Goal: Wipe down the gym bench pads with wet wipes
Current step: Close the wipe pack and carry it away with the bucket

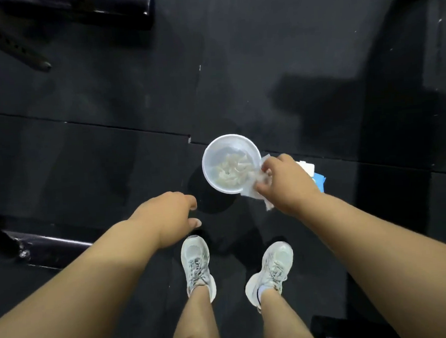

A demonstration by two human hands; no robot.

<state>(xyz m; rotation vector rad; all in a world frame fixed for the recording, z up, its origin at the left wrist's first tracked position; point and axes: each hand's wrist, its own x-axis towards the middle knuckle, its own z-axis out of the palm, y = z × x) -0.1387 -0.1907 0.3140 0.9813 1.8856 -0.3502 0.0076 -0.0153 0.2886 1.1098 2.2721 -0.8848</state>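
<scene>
White wipe (pixel 250 192) is pinched by the right hand (pixel 286 180) just beside the rim of the bucket (pixel 203 165); the left hand (pixel 167 217), farther off, is seen empty.

right hand (pixel 286 183) pinches wet wipe (pixel 257 185) at white bucket (pixel 216 149) rim | left hand (pixel 171 217) loose, holding nothing

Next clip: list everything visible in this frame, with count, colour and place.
tub: one, white, round, open, on the floor ahead of the feet
wipes: a bunch, whitish, inside the tub
wipe: one, white, at the tub's rim
pack: one, blue and white, on the floor, partly hidden by the right hand
frame bars: two, dark, top left and lower left
floor mats: black, throughout
shoes: two, pale grey, bottom centre
left hand: holds nothing
right hand: pinches the wipe
</scene>
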